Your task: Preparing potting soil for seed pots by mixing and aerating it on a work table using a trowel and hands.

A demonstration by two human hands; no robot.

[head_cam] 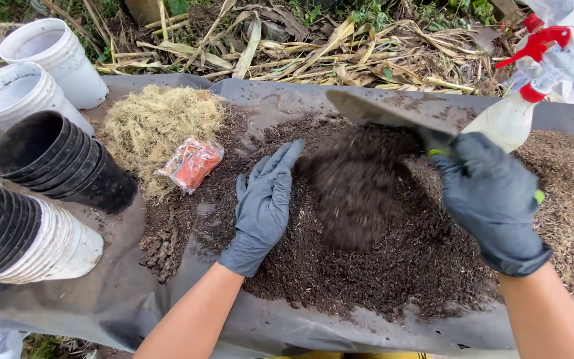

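A large heap of dark soil (367, 259) lies on a grey sheet (134, 299). My left hand (264, 203), in a grey glove, rests flat with fingers apart on the left side of the heap. My right hand (489, 199), also gloved, grips the handle of a garden trowel (386, 113). The trowel blade is tilted above the heap, and soil is pouring off it in a blurred stream just right of my left hand.
Stacks of black pots (61, 163) and white pots (34, 86) lie at the left. A clump of pale dry fibre (157, 123) and an orange packet (192, 161) sit beside the soil. A spray bottle with a red trigger (523, 93) stands behind my right hand. Brown husk-like material (569, 199) is at right.
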